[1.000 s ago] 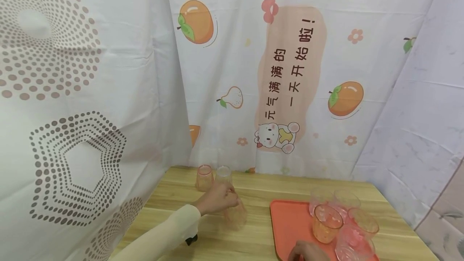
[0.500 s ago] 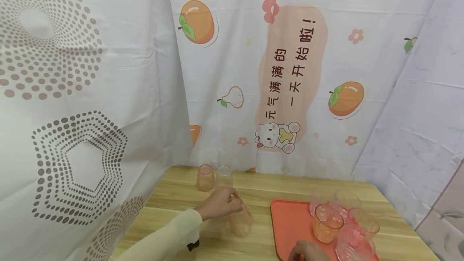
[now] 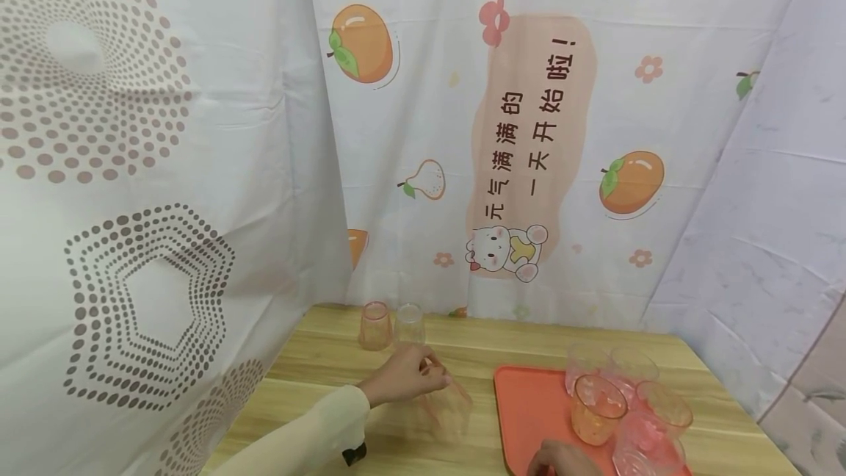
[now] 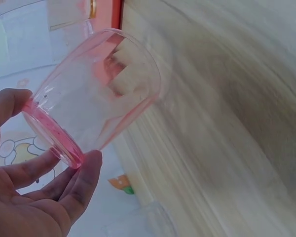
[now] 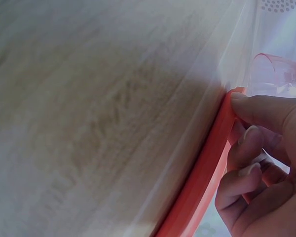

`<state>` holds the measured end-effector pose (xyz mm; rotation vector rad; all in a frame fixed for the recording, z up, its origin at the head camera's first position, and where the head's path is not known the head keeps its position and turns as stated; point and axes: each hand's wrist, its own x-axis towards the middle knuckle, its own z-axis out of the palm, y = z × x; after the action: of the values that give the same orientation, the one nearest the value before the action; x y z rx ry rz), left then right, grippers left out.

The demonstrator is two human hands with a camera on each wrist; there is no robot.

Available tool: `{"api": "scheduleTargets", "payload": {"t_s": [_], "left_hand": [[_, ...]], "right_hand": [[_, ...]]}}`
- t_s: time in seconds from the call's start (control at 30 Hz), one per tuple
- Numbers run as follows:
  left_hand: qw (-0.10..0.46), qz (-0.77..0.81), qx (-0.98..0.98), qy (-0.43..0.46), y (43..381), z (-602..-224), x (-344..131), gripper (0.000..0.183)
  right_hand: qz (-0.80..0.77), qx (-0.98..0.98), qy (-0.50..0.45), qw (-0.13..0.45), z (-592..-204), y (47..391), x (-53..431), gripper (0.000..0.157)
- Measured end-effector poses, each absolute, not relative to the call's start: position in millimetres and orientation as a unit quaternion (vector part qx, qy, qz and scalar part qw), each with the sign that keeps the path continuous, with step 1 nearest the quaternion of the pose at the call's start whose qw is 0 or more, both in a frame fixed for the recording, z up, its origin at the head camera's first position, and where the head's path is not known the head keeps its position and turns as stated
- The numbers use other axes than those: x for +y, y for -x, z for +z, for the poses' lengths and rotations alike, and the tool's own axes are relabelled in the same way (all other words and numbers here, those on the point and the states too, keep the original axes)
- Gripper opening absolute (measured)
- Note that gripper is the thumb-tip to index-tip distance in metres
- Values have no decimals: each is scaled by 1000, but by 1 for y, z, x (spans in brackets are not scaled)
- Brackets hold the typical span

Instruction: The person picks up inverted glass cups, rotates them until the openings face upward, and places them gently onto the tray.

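My left hand (image 3: pixel 408 374) pinches a clear pink cup (image 4: pixel 101 89) by its base, thumb on one side and fingers on the other. The cup hangs tilted above the table, its wide mouth facing down and away from the palm. At the front of the red tray (image 3: pixel 529 395), my right hand (image 3: pixel 562 457) grips the rim; the right wrist view shows the thumb (image 5: pixel 256 106) on the rim's edge and the other fingers curled. An orange cup (image 3: pixel 591 421) and several clear pink cups (image 3: pixel 648 443) stand on the tray's right part.
Two upside-down cups, one pinkish (image 3: pixel 375 327) and one colourless (image 3: pixel 410 323), stand side by side at the back left of the wooden table (image 3: pixel 317 380). Printed curtains (image 3: pixel 423 109) hang behind the table and along both sides.
My left hand has moved a little to the right and toward me with the pink cup, which now tilts more. My right hand stays at the tray.
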<state>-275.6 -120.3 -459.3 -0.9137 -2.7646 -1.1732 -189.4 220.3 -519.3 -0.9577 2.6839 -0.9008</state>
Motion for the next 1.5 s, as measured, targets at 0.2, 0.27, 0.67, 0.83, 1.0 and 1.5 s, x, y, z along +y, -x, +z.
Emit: {"api": "scheduleTargets", "payload": {"t_s": [0.2, 0.27, 0.67, 0.83, 1.0, 1.5], "left_hand": [[-21, -409, -870, 275, 273, -460, -118, 41], [-32, -423, -867, 263, 271, -459, -118, 41], [-72, -456, -857, 228, 259, -458, -110, 29], [-85, -478, -846, 222, 257, -458, -102, 27], [-104, -506, -830, 212, 254, -459, -95, 31], [-116, -548, -797, 227, 242, -463, -77, 26]], "right_hand": [[-299, 893, 328, 75, -518, 188, 221, 8], [-295, 893, 332, 70, -517, 188, 221, 8], [-304, 894, 320, 80, -517, 189, 221, 7], [-318, 901, 280, 96, -516, 186, 218, 9], [-364, 898, 219, 112, -512, 183, 212, 16], [-446, 865, 223, 50, -504, 174, 191, 19]]}}
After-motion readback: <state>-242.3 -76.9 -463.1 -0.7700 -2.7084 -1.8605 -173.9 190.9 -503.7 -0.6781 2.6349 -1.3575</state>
